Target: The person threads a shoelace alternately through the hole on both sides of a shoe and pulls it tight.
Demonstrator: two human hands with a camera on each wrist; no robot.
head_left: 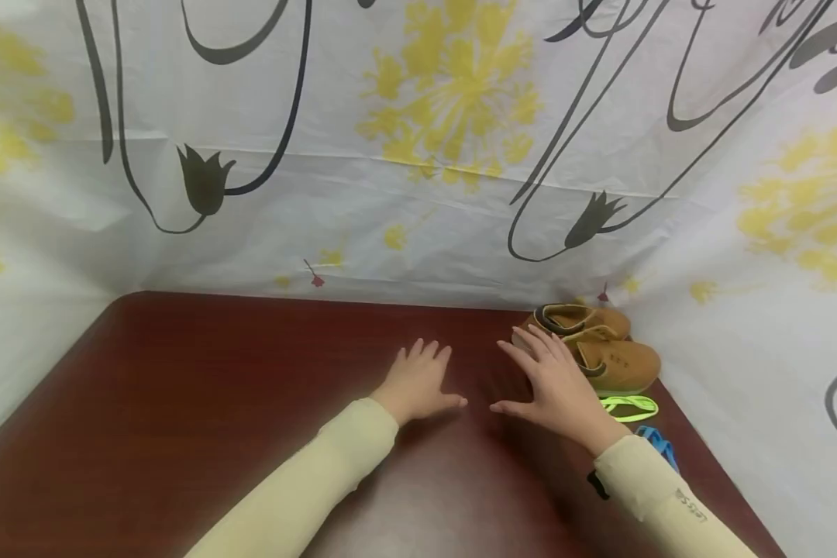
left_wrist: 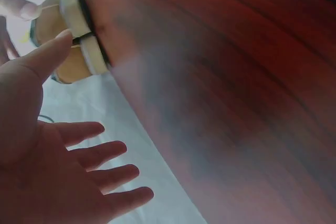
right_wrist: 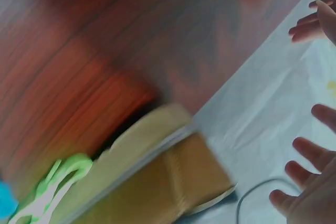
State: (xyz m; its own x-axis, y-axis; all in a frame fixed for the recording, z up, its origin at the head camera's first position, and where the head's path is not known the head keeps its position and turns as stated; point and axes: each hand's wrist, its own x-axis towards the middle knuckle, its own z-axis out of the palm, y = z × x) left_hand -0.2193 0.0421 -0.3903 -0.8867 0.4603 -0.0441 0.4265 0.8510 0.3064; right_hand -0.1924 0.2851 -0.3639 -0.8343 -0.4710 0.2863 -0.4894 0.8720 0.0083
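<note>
My left hand [head_left: 418, 385] reaches over the middle of the dark red table [head_left: 265, 364], fingers spread and holding nothing. To its right my right hand [head_left: 556, 387] is spread too, nothing in its grasp, its fingertips overlapping a pair of tan shoes [head_left: 621, 364] in the head view. The shoes sit side by side at the table's far right corner. In the right wrist view a tan shoe [right_wrist: 152, 187] shows large below the hand. The left wrist view has both shoes [left_wrist: 68, 69] beyond the left thumb.
On the right side of the table, nearer than the shoes, lie a lime-green looped item [head_left: 631, 408] and a blue item [head_left: 659, 446]. A small black thing [head_left: 597, 485] shows beside the right sleeve. White patterned sheeting [head_left: 404, 194] hangs around the table's back and sides.
</note>
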